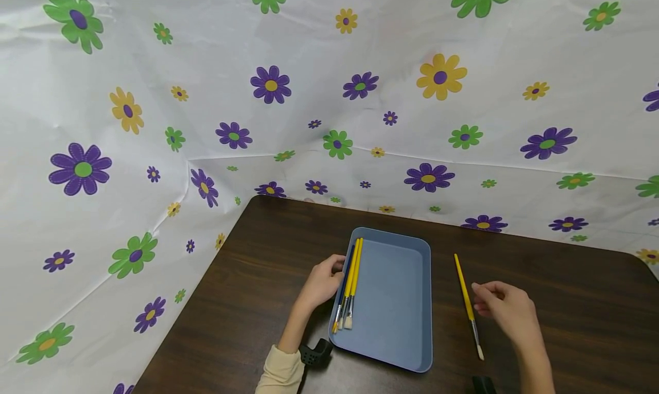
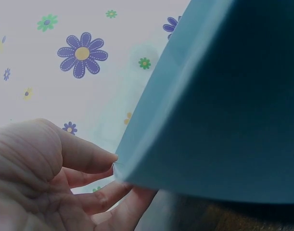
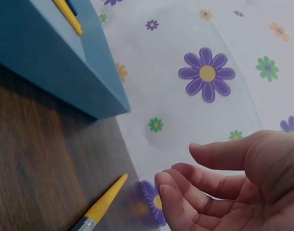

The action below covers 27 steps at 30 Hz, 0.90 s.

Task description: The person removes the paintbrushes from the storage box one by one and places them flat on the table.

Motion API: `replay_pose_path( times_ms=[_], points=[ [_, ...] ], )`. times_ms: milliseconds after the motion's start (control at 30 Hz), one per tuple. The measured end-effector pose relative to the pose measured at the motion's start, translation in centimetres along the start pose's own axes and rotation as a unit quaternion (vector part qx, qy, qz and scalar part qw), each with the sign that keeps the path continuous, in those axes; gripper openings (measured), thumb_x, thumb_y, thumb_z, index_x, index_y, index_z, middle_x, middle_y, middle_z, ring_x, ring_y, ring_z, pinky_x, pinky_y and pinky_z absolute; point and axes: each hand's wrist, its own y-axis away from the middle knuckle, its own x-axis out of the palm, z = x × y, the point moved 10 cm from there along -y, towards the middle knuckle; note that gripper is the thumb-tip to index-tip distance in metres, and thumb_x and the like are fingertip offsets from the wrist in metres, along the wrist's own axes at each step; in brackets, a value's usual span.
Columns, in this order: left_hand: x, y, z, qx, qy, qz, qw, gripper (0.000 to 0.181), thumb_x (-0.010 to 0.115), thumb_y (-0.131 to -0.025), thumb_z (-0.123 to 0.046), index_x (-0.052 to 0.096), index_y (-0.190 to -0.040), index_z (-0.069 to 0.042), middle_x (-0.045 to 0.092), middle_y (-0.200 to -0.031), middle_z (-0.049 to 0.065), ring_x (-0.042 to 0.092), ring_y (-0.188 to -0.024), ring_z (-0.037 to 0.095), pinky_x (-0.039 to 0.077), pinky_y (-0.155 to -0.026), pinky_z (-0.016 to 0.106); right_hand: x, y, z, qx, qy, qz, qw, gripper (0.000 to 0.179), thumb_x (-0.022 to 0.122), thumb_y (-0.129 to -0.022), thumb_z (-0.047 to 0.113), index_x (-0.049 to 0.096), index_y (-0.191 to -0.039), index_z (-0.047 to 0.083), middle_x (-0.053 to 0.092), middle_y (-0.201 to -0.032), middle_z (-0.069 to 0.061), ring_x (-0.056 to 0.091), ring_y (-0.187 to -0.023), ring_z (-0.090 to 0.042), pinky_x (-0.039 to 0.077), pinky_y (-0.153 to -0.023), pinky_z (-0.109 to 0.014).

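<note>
A blue-grey tray point(image 1: 396, 291) lies on the table. Along its left side rest several paintbrushes point(image 1: 354, 274), two with yellow handles and one dark blue, bristles toward me. My left hand point(image 1: 320, 282) grips the tray's left edge; in the left wrist view the thumb is on the rim point(image 2: 151, 130) and the fingers reach under it. Right of the tray, a single yellow paintbrush point(image 1: 464, 291) lies on the wood. Just beside that brush hovers my right hand point(image 1: 507, 309), fingers loosely bent with a gap to the thumb and nothing between them.
The dark wooden table point(image 1: 247, 279) meets a white flower-print sheet point(image 1: 309, 51) at its back and left edges. A black wrist mount point(image 1: 316, 353) sits on the left wrist, close to the tray's near left corner.
</note>
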Motion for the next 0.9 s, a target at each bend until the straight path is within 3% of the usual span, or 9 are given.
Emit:
replay_pose_path(
  times_ms=[400,700,900],
  points=[
    [0.1,0.0,0.5,-0.014,0.046,0.013,0.9988,0.038,0.055,-0.102,-0.002,0.060,-0.140,0.000,0.066,-0.122,0.021,0.066,-0.079,0.023,0.061,-0.062,0.037,1.5,1.5,3.9,-0.050,-0.035,-0.003,0.9981,0.039,0.063,-0.105,0.023,0.066,-0.116,-0.014,0.073,-0.088,-0.010,0.069,-0.072,-0.011,0.060,-0.067,-0.021],
    [-0.1,-0.1,0.5,-0.015,0.051,0.002,0.9986,0.036,0.057,-0.100,0.000,0.062,-0.136,0.000,0.067,-0.120,0.020,0.068,-0.084,0.023,0.060,-0.060,0.036,4.6,2.6,7.0,-0.095,-0.135,-0.004,0.9862,0.026,0.066,-0.101,0.007,0.066,-0.114,-0.016,0.073,-0.092,-0.018,0.073,-0.074,-0.017,0.061,-0.069,-0.023],
    [-0.2,-0.2,0.5,-0.013,0.045,-0.008,0.9989,0.036,0.059,-0.099,0.000,0.064,-0.134,0.000,0.068,-0.120,0.019,0.070,-0.091,0.026,0.059,-0.060,0.034,6.6,2.8,7.8,-0.092,-0.203,-0.004,0.9748,0.024,0.065,-0.100,0.001,0.064,-0.116,-0.017,0.074,-0.092,-0.017,0.074,-0.076,-0.018,0.061,-0.071,-0.025]
  ],
)
